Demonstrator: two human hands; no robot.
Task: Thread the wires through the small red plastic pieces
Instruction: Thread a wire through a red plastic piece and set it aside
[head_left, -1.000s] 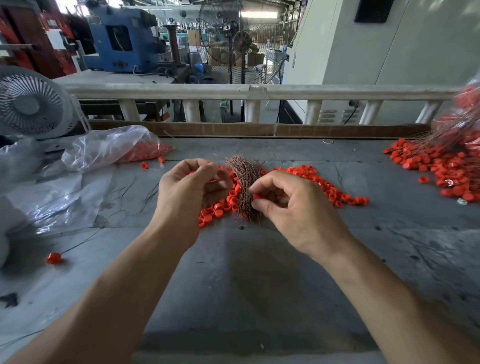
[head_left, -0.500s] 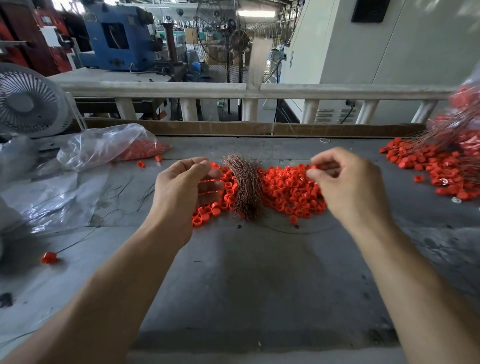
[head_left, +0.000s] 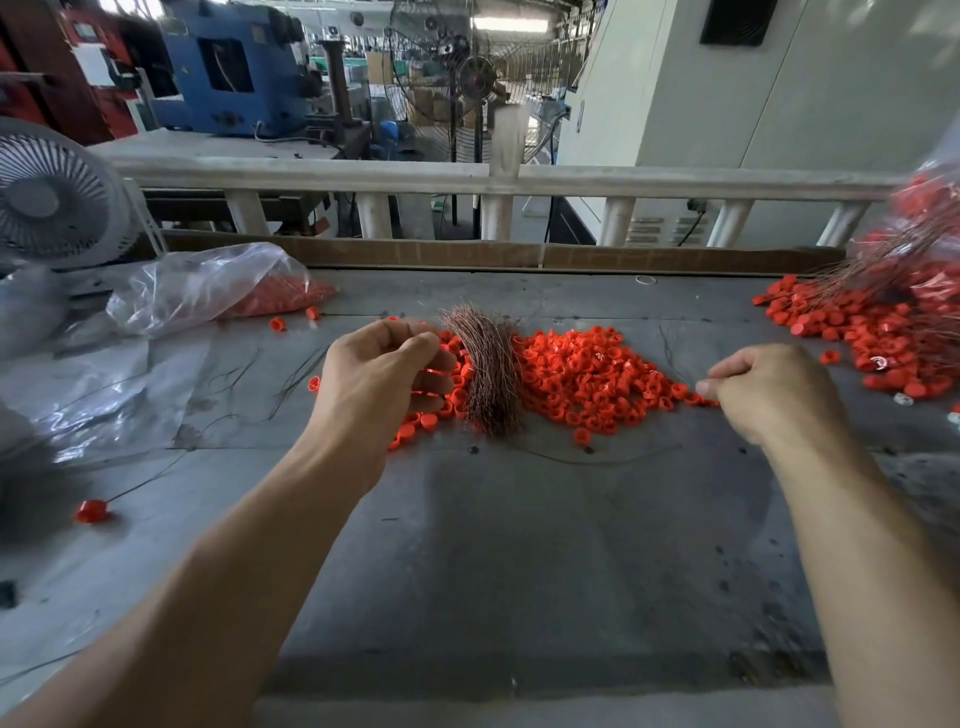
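Note:
A heap of small red plastic pieces (head_left: 587, 379) lies mid-table, with a bundle of thin copper-coloured wires (head_left: 491, 374) standing across its left part. My left hand (head_left: 379, 384) is just left of the bundle, fingers curled around a red plastic piece that shows between them. My right hand (head_left: 769, 389) is far out at the heap's right end, thumb and forefinger pinched together on a thin wire. A fine dark wire (head_left: 597, 460) sags in an arc over the table between the hands; its ends are hard to follow.
A second pile of red pieces with wires (head_left: 883, 332) lies at the right edge under a bag. At back left sit a clear bag of red pieces (head_left: 208, 286) and a white fan (head_left: 52, 197). One wired red piece (head_left: 91, 512) lies front left. A railing (head_left: 571, 176) runs behind the table.
My right hand has left the wire bundle and swept far to the right, still pinched. My left hand stayed beside the bundle. The heap under the right hand has come into view.

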